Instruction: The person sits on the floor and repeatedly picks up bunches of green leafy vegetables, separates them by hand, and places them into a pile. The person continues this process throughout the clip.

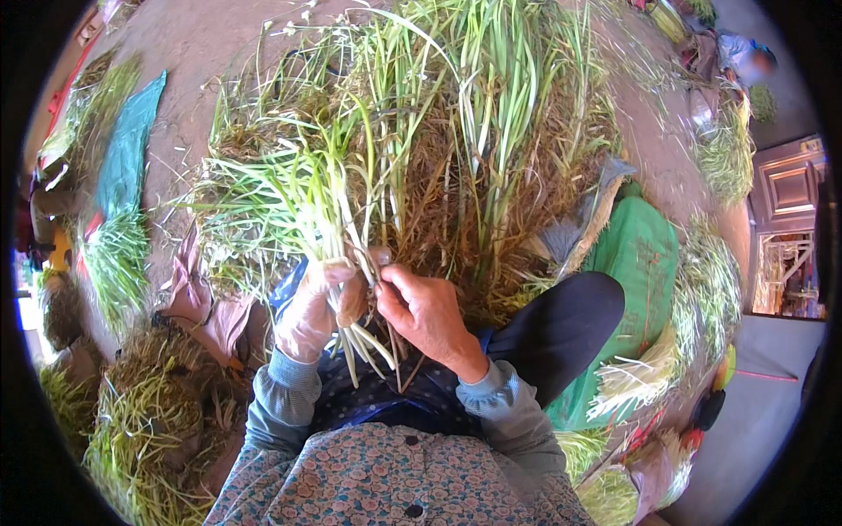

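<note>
My left hand (322,299), in a thin clear glove, is closed around a bunch of green leafy stalks (322,223) that look like garlic chives. Their pale cut-looking ends (358,348) stick out below the fist, towards my lap. Bare, my right hand (421,309) pinches a brownish stem (368,260) beside the bunch with thumb and forefinger. Two thin brown strands (396,361) hang under those fingers. Just beyond both hands lies a large heap of stalks with brown dried leaves and roots (434,191).
A green woven sack (638,283) lies right of my knee (572,322), with pale trimmed stalks (635,381) on it. At left are a teal sheet (131,144), a bundle of greens (118,263) and another heap (151,427). A person (743,56) sits at far right, near a wooden door (789,191).
</note>
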